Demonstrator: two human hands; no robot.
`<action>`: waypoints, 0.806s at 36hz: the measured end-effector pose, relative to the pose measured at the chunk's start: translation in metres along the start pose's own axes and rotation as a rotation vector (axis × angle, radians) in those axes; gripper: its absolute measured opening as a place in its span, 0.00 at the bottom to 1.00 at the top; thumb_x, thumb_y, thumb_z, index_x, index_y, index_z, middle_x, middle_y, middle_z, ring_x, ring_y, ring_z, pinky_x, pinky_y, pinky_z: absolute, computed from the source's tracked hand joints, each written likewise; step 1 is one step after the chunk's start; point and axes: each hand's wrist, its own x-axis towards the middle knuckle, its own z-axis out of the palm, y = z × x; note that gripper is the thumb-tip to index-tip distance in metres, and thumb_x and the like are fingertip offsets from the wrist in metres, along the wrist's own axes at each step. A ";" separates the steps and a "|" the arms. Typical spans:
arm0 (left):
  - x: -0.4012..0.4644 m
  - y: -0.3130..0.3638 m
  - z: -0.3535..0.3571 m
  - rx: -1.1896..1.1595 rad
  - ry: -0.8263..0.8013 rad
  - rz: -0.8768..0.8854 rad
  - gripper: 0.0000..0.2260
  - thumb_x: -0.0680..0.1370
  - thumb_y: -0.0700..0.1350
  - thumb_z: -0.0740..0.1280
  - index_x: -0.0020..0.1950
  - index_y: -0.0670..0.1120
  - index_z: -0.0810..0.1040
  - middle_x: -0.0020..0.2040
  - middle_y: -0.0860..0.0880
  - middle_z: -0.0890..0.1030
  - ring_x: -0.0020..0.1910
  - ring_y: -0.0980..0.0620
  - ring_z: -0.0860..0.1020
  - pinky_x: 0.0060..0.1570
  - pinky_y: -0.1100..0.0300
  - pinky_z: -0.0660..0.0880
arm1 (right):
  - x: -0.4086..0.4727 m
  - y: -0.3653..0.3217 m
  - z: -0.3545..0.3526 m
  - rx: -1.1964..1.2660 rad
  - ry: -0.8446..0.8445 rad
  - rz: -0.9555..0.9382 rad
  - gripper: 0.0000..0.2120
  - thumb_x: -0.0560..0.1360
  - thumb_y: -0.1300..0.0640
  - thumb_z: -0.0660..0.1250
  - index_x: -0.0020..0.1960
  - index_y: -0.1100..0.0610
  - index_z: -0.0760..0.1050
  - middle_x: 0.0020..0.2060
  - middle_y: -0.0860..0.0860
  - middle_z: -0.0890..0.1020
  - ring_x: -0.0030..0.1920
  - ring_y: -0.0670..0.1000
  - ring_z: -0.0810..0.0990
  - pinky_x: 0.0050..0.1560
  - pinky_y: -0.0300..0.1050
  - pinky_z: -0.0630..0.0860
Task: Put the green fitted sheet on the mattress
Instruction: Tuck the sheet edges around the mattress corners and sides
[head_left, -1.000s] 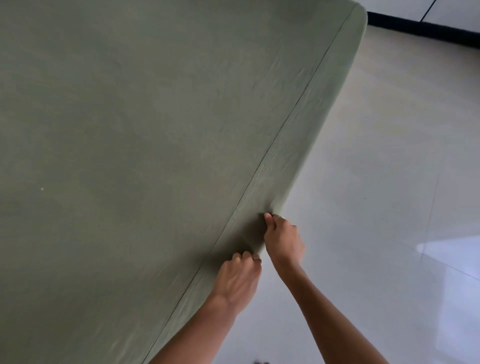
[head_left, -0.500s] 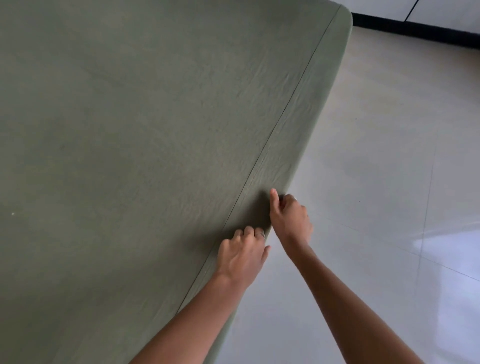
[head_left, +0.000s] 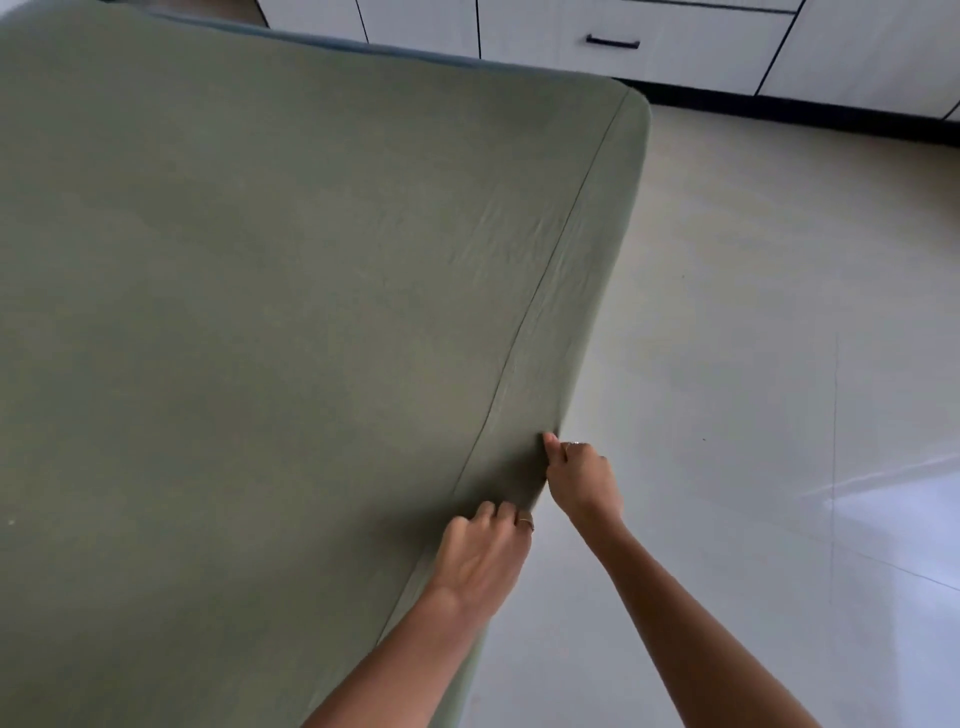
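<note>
The sheet (head_left: 291, 322) lies stretched over the mattress, its seam (head_left: 540, 291) along the near edge. Soft, light and elastic, it is best pulled by the side panel's hem. The left hand (head_left: 480, 564) and right hand (head_left: 582, 480) both pinch that panel below the seam, though the fingertips are hidden. Since half a second ago the right hand has shifted slightly lower against the panel.

- Green fitted sheet (head_left: 270, 322): stretched smooth over the top, faint wrinkles near the seam, side panel pulled down.
- Mattress (head_left: 332, 44): bluish far edge showing.
</note>
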 end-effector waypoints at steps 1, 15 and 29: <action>0.004 -0.003 -0.003 0.014 -0.007 0.005 0.14 0.51 0.43 0.81 0.29 0.50 0.79 0.27 0.52 0.74 0.24 0.52 0.73 0.23 0.64 0.53 | 0.002 -0.004 -0.004 -0.042 -0.009 -0.009 0.27 0.81 0.40 0.49 0.50 0.59 0.77 0.52 0.58 0.81 0.53 0.62 0.78 0.51 0.50 0.74; 0.149 -0.013 -0.021 -0.063 0.022 -0.039 0.21 0.55 0.61 0.79 0.37 0.48 0.81 0.29 0.52 0.75 0.25 0.54 0.73 0.24 0.64 0.53 | 0.097 -0.074 -0.069 -0.099 0.172 0.030 0.22 0.80 0.41 0.54 0.59 0.57 0.75 0.56 0.58 0.78 0.57 0.62 0.76 0.51 0.50 0.71; 0.163 -0.008 -0.018 -0.087 -0.173 0.182 0.14 0.54 0.47 0.80 0.35 0.49 0.80 0.29 0.51 0.74 0.26 0.54 0.72 0.22 0.64 0.53 | 0.107 -0.055 -0.077 -0.137 0.091 -0.010 0.13 0.82 0.48 0.51 0.46 0.52 0.69 0.48 0.55 0.80 0.50 0.60 0.77 0.43 0.46 0.69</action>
